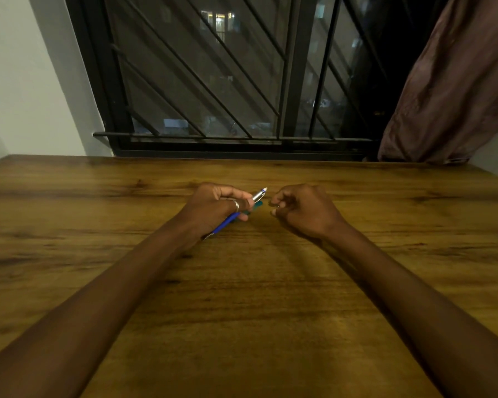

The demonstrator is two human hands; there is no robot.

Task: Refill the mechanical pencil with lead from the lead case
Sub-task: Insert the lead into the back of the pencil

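The left hand holds a thin blue mechanical pencil with a shiny silver top end. The fingers wrap around the middle of the pencil. Its long line runs from about 7 o'clock, near the wrist, up to about 1 o'clock, where the silver end with a small white tip pokes out past the fingers. That silver end points toward the right hand.

Tucked under the pencil in the same hand is a small flat teal plastic lead case. Only a little corner shows, just below the silver end. I cannot tell if the case is open.

The right hand sits at about 3 o'clock from the pencil's top end, near it but not touching. Its fingers are curled in, with the thumb and first finger pinched close together. They might be holding a tiny lead or the pencil's little cap, but it is too small and dark to tell.

Both hands hover low over the brown wooden table.

The right hand is the one nearer to the open end of the pencil. So the next move most likely needs the right hand to slide toward 9 o'clock and line up with the slanted pencil top.
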